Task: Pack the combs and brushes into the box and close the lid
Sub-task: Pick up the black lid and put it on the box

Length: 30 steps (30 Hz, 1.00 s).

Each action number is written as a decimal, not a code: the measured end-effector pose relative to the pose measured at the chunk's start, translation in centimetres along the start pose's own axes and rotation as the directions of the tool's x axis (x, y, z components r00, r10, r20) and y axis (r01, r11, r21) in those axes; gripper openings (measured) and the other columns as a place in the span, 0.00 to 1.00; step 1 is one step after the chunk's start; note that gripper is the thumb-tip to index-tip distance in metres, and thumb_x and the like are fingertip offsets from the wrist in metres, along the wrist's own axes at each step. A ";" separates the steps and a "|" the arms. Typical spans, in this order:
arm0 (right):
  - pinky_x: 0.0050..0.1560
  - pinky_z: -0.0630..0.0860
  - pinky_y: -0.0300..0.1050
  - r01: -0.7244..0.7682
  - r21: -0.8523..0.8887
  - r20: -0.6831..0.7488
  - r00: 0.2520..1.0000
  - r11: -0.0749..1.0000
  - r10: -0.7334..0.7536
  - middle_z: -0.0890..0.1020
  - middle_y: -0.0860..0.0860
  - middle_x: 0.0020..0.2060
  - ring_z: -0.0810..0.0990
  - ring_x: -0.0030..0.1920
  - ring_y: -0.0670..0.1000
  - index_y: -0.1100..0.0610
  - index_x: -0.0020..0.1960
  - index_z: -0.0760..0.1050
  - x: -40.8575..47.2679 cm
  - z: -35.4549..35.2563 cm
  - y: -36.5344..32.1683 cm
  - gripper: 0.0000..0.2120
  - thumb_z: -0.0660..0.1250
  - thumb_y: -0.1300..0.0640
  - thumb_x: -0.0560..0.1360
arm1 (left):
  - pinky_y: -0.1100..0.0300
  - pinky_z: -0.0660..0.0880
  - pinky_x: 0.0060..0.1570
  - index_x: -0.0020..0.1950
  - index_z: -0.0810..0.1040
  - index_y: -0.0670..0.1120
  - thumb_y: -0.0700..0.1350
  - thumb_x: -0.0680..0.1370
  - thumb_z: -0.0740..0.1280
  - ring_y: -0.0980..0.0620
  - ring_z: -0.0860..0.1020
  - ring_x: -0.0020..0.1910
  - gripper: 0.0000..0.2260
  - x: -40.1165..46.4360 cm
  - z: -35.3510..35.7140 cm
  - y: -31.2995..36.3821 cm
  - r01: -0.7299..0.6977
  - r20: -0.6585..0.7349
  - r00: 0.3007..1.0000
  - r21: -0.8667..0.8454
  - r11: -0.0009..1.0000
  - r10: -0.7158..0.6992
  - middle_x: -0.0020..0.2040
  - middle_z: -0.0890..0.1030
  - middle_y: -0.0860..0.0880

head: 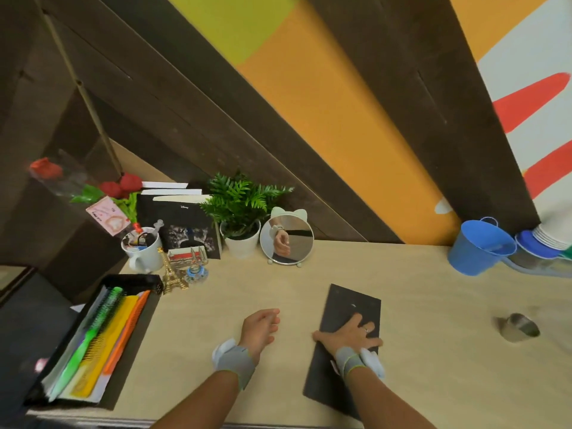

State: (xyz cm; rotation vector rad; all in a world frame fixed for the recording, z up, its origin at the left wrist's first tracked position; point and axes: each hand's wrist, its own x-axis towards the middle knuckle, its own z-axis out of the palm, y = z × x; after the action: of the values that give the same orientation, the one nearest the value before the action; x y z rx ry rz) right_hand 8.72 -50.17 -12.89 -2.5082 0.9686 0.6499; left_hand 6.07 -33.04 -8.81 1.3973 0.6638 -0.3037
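A long black box (136,342) lies open at the left edge of the desk. Inside it lie a green round brush (93,329), a yellow comb (106,342) and an orange comb (127,331), side by side. The flat black lid (343,311) rests on the desk to the right, apart from the box. My right hand (351,334) lies flat on the lid with fingers spread. My left hand (261,328) hovers over the bare desk between box and lid, fingers loosely apart, holding nothing.
Behind the box stand a white mug (142,249), a small gold tower (171,274), a potted fern (241,218) and a round mirror (286,239). A blue bucket (478,247) sits at the back right; a metal cup (520,328) lies at the right.
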 end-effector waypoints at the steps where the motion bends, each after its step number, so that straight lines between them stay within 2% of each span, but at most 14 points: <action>1: 0.66 0.60 0.64 0.010 0.002 -0.002 1.000 1.000 -0.010 0.55 0.56 0.73 0.53 0.71 0.67 0.50 0.73 0.50 -0.2 0.0 0.0 0.60 0.69 0.29 0.48 | 0.63 0.66 0.33 0.44 0.78 0.47 0.40 0.78 0.61 0.55 0.72 0.34 0.08 0.0 -0.2 -0.1 0.000 -0.004 1.000 -0.006 1.000 0.000 0.36 0.75 0.50; 3: 0.66 0.60 0.63 0.037 0.025 -0.006 0.999 0.999 -0.037 0.56 0.57 0.72 0.55 0.70 0.67 0.51 0.72 0.51 -0.7 0.0 -0.2 0.60 0.70 0.30 0.48 | 0.63 0.66 0.34 0.44 0.78 0.47 0.41 0.78 0.62 0.55 0.72 0.34 0.07 0.0 -0.6 -0.2 -0.002 -0.018 1.000 -0.024 1.000 0.001 0.36 0.76 0.50; 5: 0.66 0.60 0.63 0.063 0.074 -0.002 0.998 0.995 -0.063 0.57 0.58 0.72 0.55 0.70 0.67 0.52 0.72 0.52 -1.7 -0.3 -0.7 0.58 0.71 0.32 0.49 | 0.63 0.66 0.34 0.49 0.78 0.45 0.40 0.78 0.61 0.55 0.71 0.34 0.06 0.0 -1.3 -0.2 -0.012 -0.042 0.999 -0.041 0.999 0.010 0.37 0.75 0.50; 8: 0.65 0.65 0.62 0.102 0.177 0.013 0.994 0.979 -0.106 0.58 0.57 0.70 0.56 0.68 0.68 0.52 0.69 0.55 -3.6 -0.5 -1.8 0.54 0.72 0.35 0.50 | 0.63 0.67 0.35 0.51 0.77 0.44 0.40 0.79 0.61 0.55 0.71 0.34 0.06 0.0 -2.6 -0.1 -0.028 -0.071 0.997 -0.056 0.998 0.024 0.37 0.75 0.49; 11: 0.63 0.69 0.61 0.158 0.202 0.029 0.985 0.966 -0.168 0.60 0.56 0.67 0.60 0.66 0.66 0.50 0.65 0.58 -6.1 -0.1 -3.3 0.49 0.73 0.37 0.50 | 0.63 0.67 0.35 0.52 0.77 0.44 0.40 0.78 0.61 0.55 0.72 0.36 0.06 0.0 -4.3 0.4 -0.039 -0.078 0.996 -0.068 0.997 0.034 0.38 0.76 0.49; 15: 0.58 0.69 0.60 0.284 0.161 0.065 0.953 0.945 -0.297 0.61 0.53 0.65 0.63 0.64 0.62 0.47 0.62 0.59 -11.1 2.5 -6.7 0.48 0.71 0.34 0.46 | 0.61 0.71 0.39 0.55 0.77 0.45 0.44 0.78 0.63 0.49 0.76 0.46 0.08 -0.8 -7.6 1.8 -0.028 -0.014 1.000 -0.097 0.995 0.027 0.47 0.78 0.45; 17: 0.54 0.68 0.58 0.366 0.125 0.064 0.925 0.922 -0.375 0.63 0.51 0.61 0.64 0.62 0.60 0.45 0.58 0.59 -14.0 4.4 -8.7 0.47 0.69 0.33 0.43 | 0.59 0.76 0.36 0.55 0.78 0.43 0.44 0.78 0.64 0.48 0.81 0.42 0.08 -1.2 -10.0 2.7 -0.018 0.062 0.998 -0.161 0.987 0.028 0.44 0.82 0.45; 19: 0.53 0.69 0.57 0.426 0.093 0.070 0.899 0.900 -0.432 0.63 0.51 0.60 0.65 0.61 0.59 0.45 0.57 0.59 -16.8 6.3 -10.6 0.46 0.68 0.32 0.42 | 0.61 0.80 0.30 0.54 0.78 0.42 0.40 0.77 0.66 0.50 0.84 0.35 0.07 -1.5 -12.9 3.5 -0.043 0.082 0.994 -0.244 0.969 0.065 0.38 0.85 0.46; 23: 0.59 0.69 0.61 0.490 0.070 0.085 0.865 0.869 -0.494 0.61 0.52 0.66 0.63 0.66 0.61 0.45 0.63 0.59 -22.3 9.1 -14.2 0.50 0.71 0.32 0.46 | 0.63 0.80 0.27 0.66 0.70 0.41 0.30 0.76 0.63 0.52 0.82 0.31 0.19 -1.6 -19.9 4.3 -0.106 0.016 0.994 -0.205 0.973 0.111 0.38 0.83 0.44; 24: 0.59 0.69 0.60 0.516 0.099 0.082 0.848 0.851 -0.524 0.61 0.51 0.66 0.63 0.66 0.60 0.45 0.63 0.60 -23.7 9.7 -14.9 0.49 0.72 0.31 0.46 | 0.64 0.80 0.28 0.68 0.69 0.40 0.29 0.76 0.61 0.52 0.82 0.32 0.20 -1.5 -21.8 4.5 -0.118 0.011 0.992 -0.198 0.973 0.123 0.40 0.84 0.44; 27: 0.63 0.69 0.56 0.574 0.277 0.069 0.788 0.770 -0.612 0.59 0.53 0.69 0.65 0.68 0.59 0.45 0.66 0.60 -26.5 11.1 -16.6 0.50 0.76 0.34 0.49 | 0.60 0.80 0.35 0.71 0.66 0.38 0.30 0.77 0.59 0.49 0.80 0.37 0.22 -0.9 -27.4 5.3 -0.139 -0.006 0.990 -0.177 0.974 0.140 0.58 0.79 0.35; 30: 0.68 0.70 0.48 0.468 0.549 0.107 0.782 0.692 -0.614 0.67 0.55 0.70 0.69 0.68 0.56 0.53 0.73 0.58 -27.5 12.2 -18.0 0.50 0.80 0.48 0.58 | 0.59 0.80 0.37 0.72 0.66 0.38 0.31 0.78 0.59 0.53 0.82 0.32 0.22 0.0 -31.7 6.6 -0.163 -0.034 0.987 -0.204 0.965 0.160 0.50 0.82 0.39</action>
State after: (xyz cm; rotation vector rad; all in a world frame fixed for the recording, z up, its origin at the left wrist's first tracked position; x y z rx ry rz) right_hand -0.17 -17.23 -4.98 -1.9977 0.1915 0.4648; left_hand 1.95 -1.25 -4.54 1.2466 0.5738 -0.0901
